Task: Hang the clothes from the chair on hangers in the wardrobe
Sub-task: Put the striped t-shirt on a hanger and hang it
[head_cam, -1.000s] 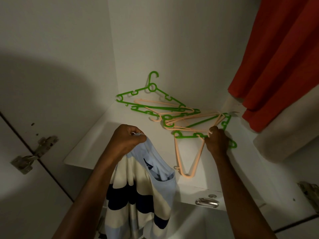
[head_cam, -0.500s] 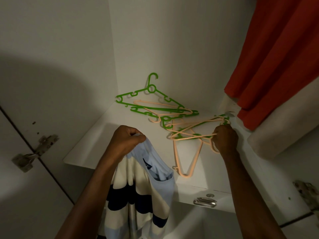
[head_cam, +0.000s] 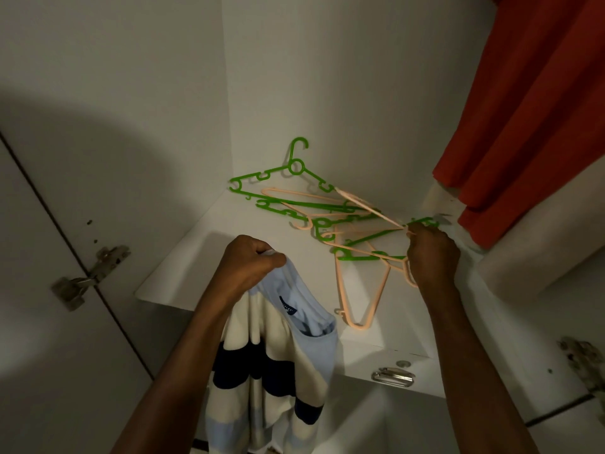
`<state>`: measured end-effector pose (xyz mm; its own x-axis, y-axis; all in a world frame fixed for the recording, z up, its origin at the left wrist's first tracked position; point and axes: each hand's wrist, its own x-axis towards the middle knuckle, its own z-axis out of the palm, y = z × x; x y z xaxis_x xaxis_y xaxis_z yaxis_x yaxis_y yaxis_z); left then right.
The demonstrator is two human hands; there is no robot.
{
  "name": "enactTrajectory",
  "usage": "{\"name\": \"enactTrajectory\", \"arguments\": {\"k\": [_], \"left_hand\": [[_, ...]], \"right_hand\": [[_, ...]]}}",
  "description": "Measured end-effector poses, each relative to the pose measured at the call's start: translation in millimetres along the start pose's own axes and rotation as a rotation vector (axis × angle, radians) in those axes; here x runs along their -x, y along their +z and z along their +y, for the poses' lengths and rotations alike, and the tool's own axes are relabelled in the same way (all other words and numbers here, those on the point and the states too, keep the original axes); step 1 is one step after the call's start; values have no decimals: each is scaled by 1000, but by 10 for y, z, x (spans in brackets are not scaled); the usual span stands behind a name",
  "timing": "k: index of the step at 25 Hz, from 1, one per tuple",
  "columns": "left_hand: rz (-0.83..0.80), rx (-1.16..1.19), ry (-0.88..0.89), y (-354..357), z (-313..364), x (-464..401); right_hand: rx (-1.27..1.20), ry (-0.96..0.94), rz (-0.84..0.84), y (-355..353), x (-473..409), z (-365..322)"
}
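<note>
A thin peach plastic hanger is pinched at one end by the right hand, whose fingers are clenched around it; from that grip the raised hanger's long axis runs up and away to the left, over a tangle of green and peach plastic hangers lying on the white wardrobe shelf. A second peach hanger lies on the shelf just left of and below the grip, its bend reaching the shelf's front edge; whether it is also caught by the fingers cannot be told. The left hand is closed on the pale blue collar of a cream, navy and light-blue striped knit sweater, which hangs below that fist in front of the shelf edge. The sweater's neck opening lies left of and below the right-hand grip, so the hanger is judged to need lifting clear of the pile and swinging leftward and downward. Snagging on the interlocked hooks is a likely risk. A red curtain-like cloth hangs right of the grip, close to the wrist; white wardrobe walls close in behind.
</note>
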<state>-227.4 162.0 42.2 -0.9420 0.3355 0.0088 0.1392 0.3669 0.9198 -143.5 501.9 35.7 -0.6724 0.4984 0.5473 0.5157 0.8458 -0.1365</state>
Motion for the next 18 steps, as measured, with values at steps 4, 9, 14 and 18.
{"name": "enactTrajectory", "arguments": {"k": [4,9,14,18], "left_hand": [[-53,43,-22,-42,-37,66],[-145,119,30,-166,-26,250],[-101,296,86,-341,204,433],[-148,392,186,-497,540,589]], "right_hand": [[-150,12,47,-401,51,-186],[-765,92,-25,-723,250,-441],[-1500,123,-455,-946,725,-697],[-1628,156,-602,-644,1299,-1144]]}}
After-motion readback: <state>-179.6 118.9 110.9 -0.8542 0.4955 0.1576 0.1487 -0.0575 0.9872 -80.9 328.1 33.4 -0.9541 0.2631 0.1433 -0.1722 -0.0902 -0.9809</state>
